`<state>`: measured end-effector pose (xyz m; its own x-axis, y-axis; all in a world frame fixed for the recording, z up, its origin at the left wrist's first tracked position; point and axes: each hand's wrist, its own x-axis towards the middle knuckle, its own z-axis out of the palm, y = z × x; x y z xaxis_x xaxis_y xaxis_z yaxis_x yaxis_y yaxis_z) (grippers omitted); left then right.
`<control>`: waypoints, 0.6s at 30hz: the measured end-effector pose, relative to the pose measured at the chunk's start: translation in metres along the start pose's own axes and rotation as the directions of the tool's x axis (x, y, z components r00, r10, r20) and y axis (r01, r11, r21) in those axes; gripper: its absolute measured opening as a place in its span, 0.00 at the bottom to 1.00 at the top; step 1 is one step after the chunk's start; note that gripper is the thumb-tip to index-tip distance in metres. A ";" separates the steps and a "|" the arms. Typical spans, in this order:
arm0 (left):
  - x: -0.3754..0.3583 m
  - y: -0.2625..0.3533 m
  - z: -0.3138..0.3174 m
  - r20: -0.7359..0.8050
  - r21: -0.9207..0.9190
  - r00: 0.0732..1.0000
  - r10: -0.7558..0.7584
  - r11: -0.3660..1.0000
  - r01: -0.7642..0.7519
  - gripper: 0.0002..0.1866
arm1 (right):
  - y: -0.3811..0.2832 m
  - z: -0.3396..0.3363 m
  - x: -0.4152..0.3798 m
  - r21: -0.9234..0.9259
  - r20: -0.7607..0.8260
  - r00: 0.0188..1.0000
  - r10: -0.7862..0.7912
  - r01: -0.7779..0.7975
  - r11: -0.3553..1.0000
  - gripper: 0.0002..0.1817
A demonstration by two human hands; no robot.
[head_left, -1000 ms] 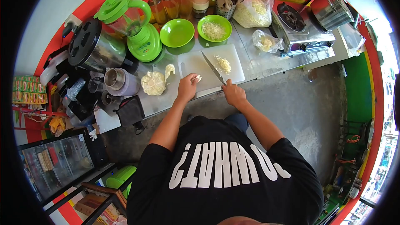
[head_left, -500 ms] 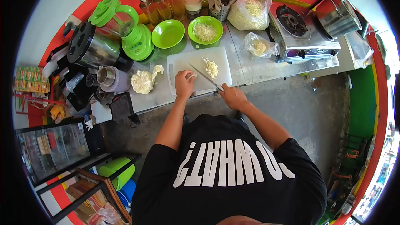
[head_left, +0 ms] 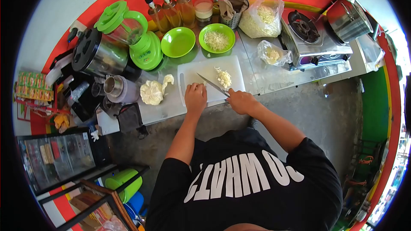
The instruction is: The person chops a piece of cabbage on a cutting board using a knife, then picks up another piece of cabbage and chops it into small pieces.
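Knife [head_left: 210,84] gripped in right hand [head_left: 240,101], blade angled up-left across board [head_left: 201,69]. Left hand [head_left: 195,97] curled, fingertips down on a cabbage piece mostly hidden beneath, just left of blade. Shredded pile [head_left: 224,77] lies beyond the blade, right side.

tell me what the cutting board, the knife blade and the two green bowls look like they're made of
Cutting board: probably plastic, flat matte white with a cut-out grip slot at its left end.
Knife blade: looks like steel, grey and thin with a dull sheen; its handle is hidden in the right hand.
Green bowls: likely plastic or melamine, uniform bright lime with soft glossy highlights.
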<state>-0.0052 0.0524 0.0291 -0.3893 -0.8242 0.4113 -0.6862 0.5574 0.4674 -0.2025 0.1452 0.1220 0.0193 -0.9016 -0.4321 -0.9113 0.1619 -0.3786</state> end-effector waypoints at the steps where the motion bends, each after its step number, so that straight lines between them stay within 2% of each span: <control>1: 0.002 -0.003 -0.004 0.009 -0.011 1.000 0.010 1.000 -0.010 0.08 | -0.008 -0.004 -0.004 -0.014 0.002 1.000 0.014 -0.014 1.000 0.17; 3: 0.003 -0.011 -0.012 0.142 -0.054 0.988 0.059 0.997 -0.052 0.08 | -0.023 -0.001 -0.010 -0.018 0.005 0.999 0.045 -0.045 0.999 0.16; 6: 0.012 -0.019 -0.011 0.179 -0.086 0.983 0.033 0.996 -0.017 0.08 | -0.039 0.014 -0.012 -0.014 -0.028 0.997 0.075 -0.075 0.997 0.16; 10: 0.019 -0.030 -0.014 0.200 -0.194 0.975 0.092 0.979 -0.053 0.07 | -0.053 0.041 -0.011 -0.059 -0.087 0.993 0.085 -0.090 0.994 0.16; 12: 0.015 -0.031 -0.018 0.161 -0.237 0.978 0.129 0.967 -0.089 0.06 | -0.054 0.049 -0.017 -0.054 -0.097 0.992 0.084 -0.090 0.994 0.16; 14: 0.001 -0.041 -0.009 0.119 -0.231 0.981 0.155 0.965 -0.125 0.07 | -0.052 0.049 -0.018 0.073 -0.139 0.985 0.099 -0.089 0.993 0.15; 18: -0.011 -0.037 -0.013 0.001 -0.195 0.973 0.231 0.954 -0.226 0.08 | -0.044 0.055 -0.022 0.066 -0.179 0.981 0.073 -0.062 0.996 0.14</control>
<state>0.0320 0.0427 0.0173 -0.5375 -0.6736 0.5073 -0.4470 0.7377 0.5059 -0.1399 0.1797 0.1031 -0.1209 -0.9447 -0.3049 -0.8817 0.2433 -0.4042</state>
